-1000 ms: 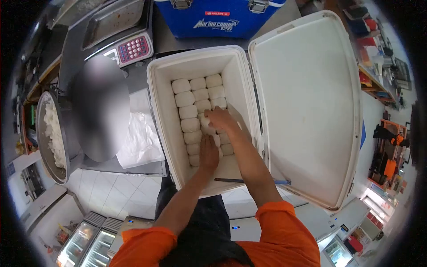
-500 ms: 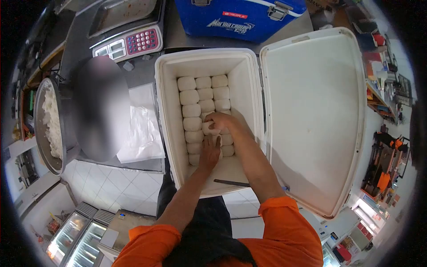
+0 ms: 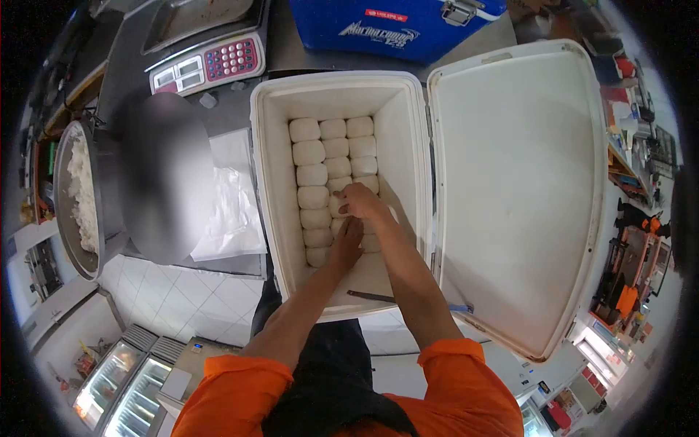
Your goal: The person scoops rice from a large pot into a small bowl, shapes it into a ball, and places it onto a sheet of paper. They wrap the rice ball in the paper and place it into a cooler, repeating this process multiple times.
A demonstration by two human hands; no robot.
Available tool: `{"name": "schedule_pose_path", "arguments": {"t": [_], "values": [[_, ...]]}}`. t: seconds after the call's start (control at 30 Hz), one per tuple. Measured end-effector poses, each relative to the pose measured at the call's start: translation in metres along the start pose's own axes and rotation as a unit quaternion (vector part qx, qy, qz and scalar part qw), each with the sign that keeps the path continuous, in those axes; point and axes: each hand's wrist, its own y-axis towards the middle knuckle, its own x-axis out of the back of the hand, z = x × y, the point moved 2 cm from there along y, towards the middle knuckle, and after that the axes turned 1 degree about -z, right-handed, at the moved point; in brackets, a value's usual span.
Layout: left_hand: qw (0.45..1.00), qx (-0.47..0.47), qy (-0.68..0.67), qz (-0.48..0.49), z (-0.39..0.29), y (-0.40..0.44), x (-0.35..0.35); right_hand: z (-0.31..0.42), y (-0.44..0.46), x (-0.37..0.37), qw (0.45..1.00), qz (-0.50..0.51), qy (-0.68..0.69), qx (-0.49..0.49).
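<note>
White dough balls [image 3: 312,175] sit in close rows on the floor of a white cooler box [image 3: 342,81]. My right hand [image 3: 361,201] reaches into the middle column, its fingers curled down on one dough ball [image 3: 338,207]. Just nearer to me, my left hand [image 3: 348,242] rests on the balls, fingers stretched out and reaching up against the right hand. Some balls beneath both hands are hidden.
The box lid [image 3: 517,197] hangs open at the right. Behind stands a blue cooler [image 3: 393,33]; a digital scale [image 3: 207,65] is at the back left. A plastic sheet [image 3: 233,211] and a large metal bowl of white stuff [image 3: 80,200] lie left. A dark strip [image 3: 371,296] crosses the near end.
My left hand has slid up closer to my right hand, which stays bent over the middle column. The view has shifted slightly.
</note>
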Motion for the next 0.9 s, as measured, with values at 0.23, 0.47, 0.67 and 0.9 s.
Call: {"name": "schedule_pose_path", "arguments": {"t": [0.23, 0.47, 0.67, 0.9], "values": [[0.997, -0.048, -0.053, 0.039, 0.007, -0.006, -0.012, -0.004, -0.007, -0.020, 0.993, -0.079, -0.055, 0.075], [0.978, -0.083, -0.174, -0.078, 0.023, -0.062, 0.081, -0.003, -0.008, -0.005, 0.992, -0.047, 0.067, 0.092], [0.857, 0.136, -0.356, -0.348, 0.099, -0.182, 0.141, -0.026, -0.001, -0.012, 0.966, -0.089, 0.240, -0.027], [0.747, 0.286, -0.506, -0.323, 0.159, -0.219, 0.110, -0.038, 0.005, -0.025, 0.953, -0.201, 0.228, -0.011]]}}
